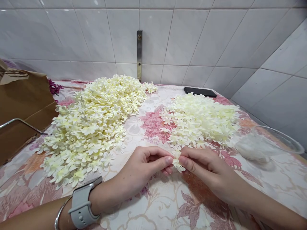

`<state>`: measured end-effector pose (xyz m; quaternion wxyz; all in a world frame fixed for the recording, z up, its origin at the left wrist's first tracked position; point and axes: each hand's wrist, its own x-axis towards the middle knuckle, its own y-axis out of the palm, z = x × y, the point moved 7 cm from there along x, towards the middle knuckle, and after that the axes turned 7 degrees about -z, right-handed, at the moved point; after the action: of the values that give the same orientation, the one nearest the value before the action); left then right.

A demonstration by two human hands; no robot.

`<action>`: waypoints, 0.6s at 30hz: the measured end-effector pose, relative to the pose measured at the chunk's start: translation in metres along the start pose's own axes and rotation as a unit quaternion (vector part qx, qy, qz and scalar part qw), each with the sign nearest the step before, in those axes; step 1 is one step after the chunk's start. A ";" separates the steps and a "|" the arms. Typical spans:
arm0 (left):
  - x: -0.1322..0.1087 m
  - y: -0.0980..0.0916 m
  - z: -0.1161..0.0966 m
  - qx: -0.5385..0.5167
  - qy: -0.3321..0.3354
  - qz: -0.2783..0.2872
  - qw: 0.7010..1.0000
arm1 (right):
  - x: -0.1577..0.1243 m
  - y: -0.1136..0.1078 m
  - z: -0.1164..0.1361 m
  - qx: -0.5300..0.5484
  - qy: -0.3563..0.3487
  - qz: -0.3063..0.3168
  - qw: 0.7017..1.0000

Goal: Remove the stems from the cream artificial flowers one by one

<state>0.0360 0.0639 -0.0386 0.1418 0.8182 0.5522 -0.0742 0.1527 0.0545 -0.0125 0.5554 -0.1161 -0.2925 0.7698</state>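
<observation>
Both my hands meet over the front middle of the table, pinching small cream artificial flowers [177, 161] between them. My left hand [150, 163], with a watch on its wrist, grips their left side between thumb and forefinger. From the other side, my right hand [203, 164] pinches them the same way. The fingertips partly hide the petals, so I cannot tell how many blossoms are held. A large heap of pale yellow flowers [96, 118] lies to the left. Just beyond my right hand is a smaller heap of whiter flowers [201, 118].
A floral tablecloth [153, 207] covers the table, which stands against a tiled wall. At the back right lies a black phone [200, 92]. A clear plastic container [280, 140] sits at the right edge. A brown paper bag [26, 102] stands at the left, near purple flowers [54, 87].
</observation>
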 end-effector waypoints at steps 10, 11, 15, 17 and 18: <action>0.003 -0.009 -0.001 0.044 0.010 -0.056 0.997 | 0.002 -0.008 -0.003 0.026 0.038 -0.041 0.998; 0.003 -0.010 -0.002 0.047 0.012 -0.061 0.997 | 0.002 -0.009 -0.003 0.034 0.038 -0.048 0.998; 0.005 -0.012 -0.001 0.043 0.015 -0.081 0.996 | 0.001 -0.011 -0.011 0.104 0.080 -0.063 0.989; 0.006 -0.013 0.001 0.033 0.012 -0.089 0.995 | 0.000 -0.011 -0.017 0.171 0.119 -0.070 0.976; 0.007 -0.014 0.001 0.030 0.013 -0.092 0.995 | 0.000 -0.010 -0.020 0.216 0.142 -0.073 0.963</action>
<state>0.0260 0.0741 -0.0434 0.1027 0.7685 0.6246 -0.0933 0.1710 0.0628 -0.0228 0.6576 -0.0800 -0.0455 0.7478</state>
